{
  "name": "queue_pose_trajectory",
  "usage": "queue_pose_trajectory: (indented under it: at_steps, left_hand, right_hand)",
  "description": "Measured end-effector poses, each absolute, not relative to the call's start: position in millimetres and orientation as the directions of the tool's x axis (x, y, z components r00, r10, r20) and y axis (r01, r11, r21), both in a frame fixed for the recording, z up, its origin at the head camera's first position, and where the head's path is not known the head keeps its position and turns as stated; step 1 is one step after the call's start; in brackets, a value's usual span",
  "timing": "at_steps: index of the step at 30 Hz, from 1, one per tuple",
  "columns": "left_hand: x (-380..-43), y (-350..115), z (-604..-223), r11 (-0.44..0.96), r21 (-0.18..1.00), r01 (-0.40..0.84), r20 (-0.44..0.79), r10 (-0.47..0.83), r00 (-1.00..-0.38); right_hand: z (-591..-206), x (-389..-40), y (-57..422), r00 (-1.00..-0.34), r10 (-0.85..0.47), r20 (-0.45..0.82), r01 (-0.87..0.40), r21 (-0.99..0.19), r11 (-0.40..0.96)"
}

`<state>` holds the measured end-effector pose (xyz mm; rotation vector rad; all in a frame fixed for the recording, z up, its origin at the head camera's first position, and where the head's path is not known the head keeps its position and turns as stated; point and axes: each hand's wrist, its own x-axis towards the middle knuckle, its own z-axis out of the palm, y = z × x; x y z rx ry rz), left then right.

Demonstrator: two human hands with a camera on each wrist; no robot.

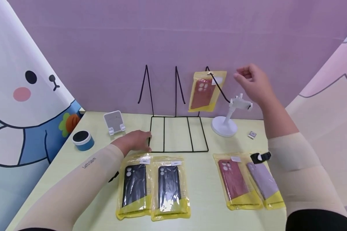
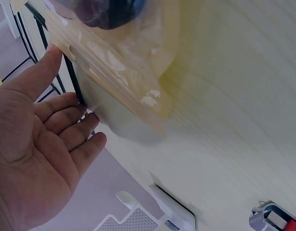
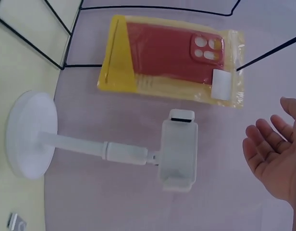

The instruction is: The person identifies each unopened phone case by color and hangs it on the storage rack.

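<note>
My left hand [image 1: 134,141] rests against the left side of the black wire rack [image 1: 179,151]. In the left wrist view its thumb and fingertips [image 2: 80,98] are spread along the base wire. A bagged red phone case [image 1: 203,93] hangs from the rack's right hook, the white label by its top edge. To the right of that bag my right hand [image 1: 255,81] is raised in the air, holding nothing, fingers loosely curved. Two bagged black phone cases [image 1: 135,183] lie side by side in front of the rack. A bagged dark red case [image 1: 233,179] overlaps a bagged purple case [image 1: 263,180] at the right.
The rack's left hook [image 1: 143,85] and middle hook [image 1: 180,85] carry nothing. A white phone stand with round base [image 1: 224,126] stands right of the rack, below my right hand. At the left are a folding phone stand [image 1: 114,122] and a blue jar [image 1: 84,142]. A small silver device [image 1: 252,134] lies far right.
</note>
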<state>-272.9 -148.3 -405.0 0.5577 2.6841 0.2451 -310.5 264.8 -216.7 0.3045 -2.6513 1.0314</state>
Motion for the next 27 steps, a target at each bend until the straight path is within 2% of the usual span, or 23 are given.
queue_pose_trajectory:
  at_steps: [7, 16, 22, 27]
  left_hand:
    - [-273, -149, -406, 0.902, 0.247, 0.353, -0.328, 0.421, -0.846]
    - [-274, -149, -406, 0.907, 0.251, 0.338, -0.334, 0.409, -0.849]
    - [-275, -149, -410, 0.909, 0.254, 0.330, -0.338, 0.403, -0.850]
    - [-277, -150, -411, 0.908, 0.242, 0.342, -0.329, 0.408, -0.851]
  right_hand:
    - [-243, -265, 283, -0.915, -0.153, 0.374, -0.354, -0.560, 0.749]
    - [-284, -231, 293, -0.904, -0.233, 0.360, -0.403, -0.530, 0.746]
    - [-319, -216, 298, -0.912, -0.296, 0.283, -0.403, -0.490, 0.773]
    - [-342, -215, 302, -0.932, -0.329, 0.154, -0.362, -0.476, 0.802]
